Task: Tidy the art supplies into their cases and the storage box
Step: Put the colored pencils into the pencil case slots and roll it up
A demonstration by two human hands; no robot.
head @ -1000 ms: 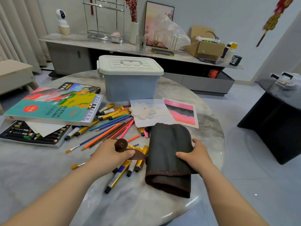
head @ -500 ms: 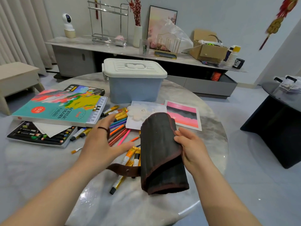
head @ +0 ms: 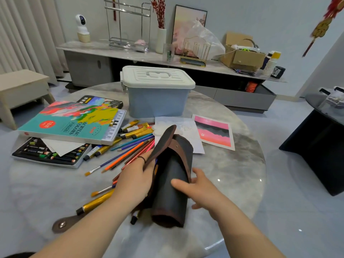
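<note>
Roll case (head: pixel 172 185) between both hands, lifted or tipped off the table (head: pixel 232 175); whether its near end touches the top, cannot tell. Long axis runs away from the person, near end toward the body, far end toward the storage box (head: pixel 156 95).

Left hand (head: pixel 135 180) on the roll's left flank, fingers closed on the edge of the loose flap (head: pixel 163 141), which stands up above the roll. Right hand (head: pixel 198 188) on the right flank, thumb laid across the top, fingers curled under: gripping the body. Both hands touch it; neither is nearer.

Case: dark, near-black fabric, brown trim and strap, rolled into a fat cylinder. Strap end with snap (head: pixel 62 224) trails on the table, left of and below the left forearm.

Loose pencils and brushes (head: pixel 128 153) lie just beyond the left hand, fanned out leftward. Likely next: unroll rightward, where the table is bare.
</note>
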